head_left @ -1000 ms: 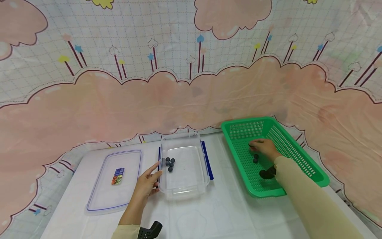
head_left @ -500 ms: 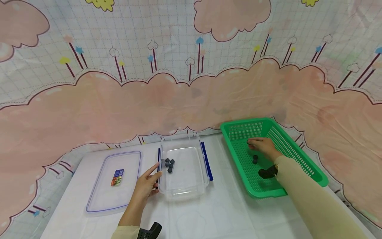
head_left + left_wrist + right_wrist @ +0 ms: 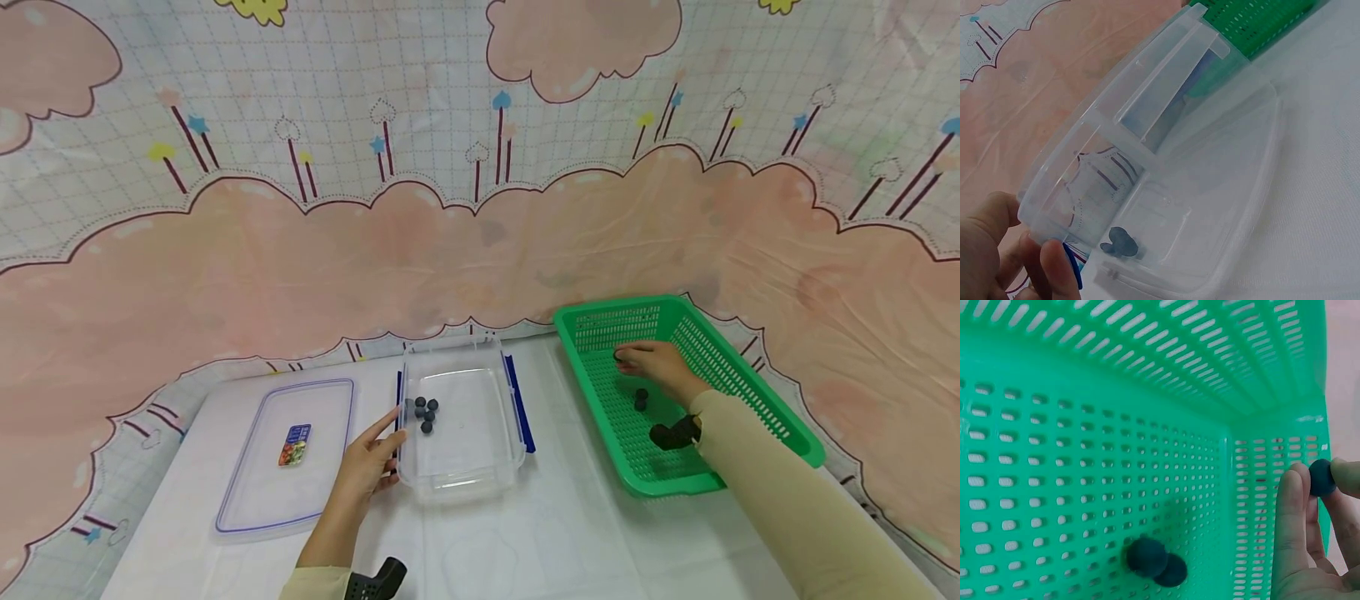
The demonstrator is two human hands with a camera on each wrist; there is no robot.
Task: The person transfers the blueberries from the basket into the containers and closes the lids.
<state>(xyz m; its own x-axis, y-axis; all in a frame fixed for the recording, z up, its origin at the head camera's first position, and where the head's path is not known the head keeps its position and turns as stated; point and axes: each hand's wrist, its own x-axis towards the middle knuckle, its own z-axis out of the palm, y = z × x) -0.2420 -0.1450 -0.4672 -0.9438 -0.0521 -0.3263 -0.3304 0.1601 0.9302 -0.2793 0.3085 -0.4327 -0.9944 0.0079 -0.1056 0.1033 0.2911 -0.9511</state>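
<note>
My right hand (image 3: 660,367) pinches a dark blueberry (image 3: 1322,477) between thumb and fingers, over the green basket (image 3: 622,450). Two more blueberries (image 3: 1147,556) touch each other on the basket's perforated floor. With my left hand (image 3: 363,462) I grip the left side of a clear plastic container (image 3: 472,450), fingers around its wall by a blue latch (image 3: 1073,265). Several blueberries (image 3: 427,427) lie grouped inside it, near that left wall. In the left wrist view the container's wall blurs these blueberries (image 3: 1121,242).
A clear lid (image 3: 247,492) with a blue-edged seal lies left of the container, bearing a colourful label (image 3: 295,445). The container's right blue latch (image 3: 521,404) hangs outward. A patterned cloth (image 3: 450,267) rises behind the white table (image 3: 555,533).
My right hand has shifted slightly left inside the basket with the pinched blueberry. The left hand and the container stay where they were.
</note>
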